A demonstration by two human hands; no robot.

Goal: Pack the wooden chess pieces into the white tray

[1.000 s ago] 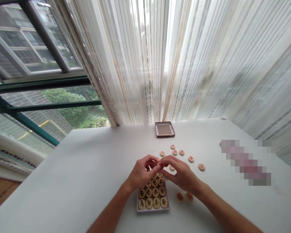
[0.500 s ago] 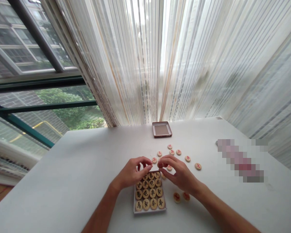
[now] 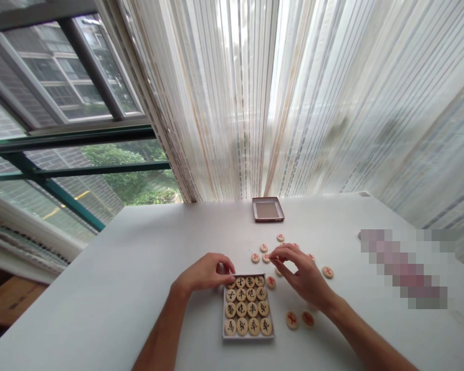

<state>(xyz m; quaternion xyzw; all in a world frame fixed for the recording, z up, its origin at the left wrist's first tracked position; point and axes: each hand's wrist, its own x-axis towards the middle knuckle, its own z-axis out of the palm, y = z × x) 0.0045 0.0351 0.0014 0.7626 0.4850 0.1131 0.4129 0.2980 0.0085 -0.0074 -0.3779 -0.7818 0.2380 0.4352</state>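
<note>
A shallow white-rimmed box holds rows of wooden Chinese chess pieces with black characters. My left hand is at its far left corner, thumb and index finger curled closely about the rim. They partly cover the corner piece. My right hand is beyond the box to the right. Its thumb and index fingertips pinch the edge of a red-marked Chinese chess piece; whether this is lifted off the table I cannot tell. Other red-marked pieces lie around this hand, some partly hidden by its fingers.
An open box lid lies farther back on the white table. Two red-marked pieces are near my right wrist, another piece farther right. A blurred-out object lies at the right. Curtains and a window border the table.
My right hand has moved away from the box, from holding a red-marked piece beside it to another one. My left hand has lowered onto the box's far left corner. The camera has turned slightly left.
</note>
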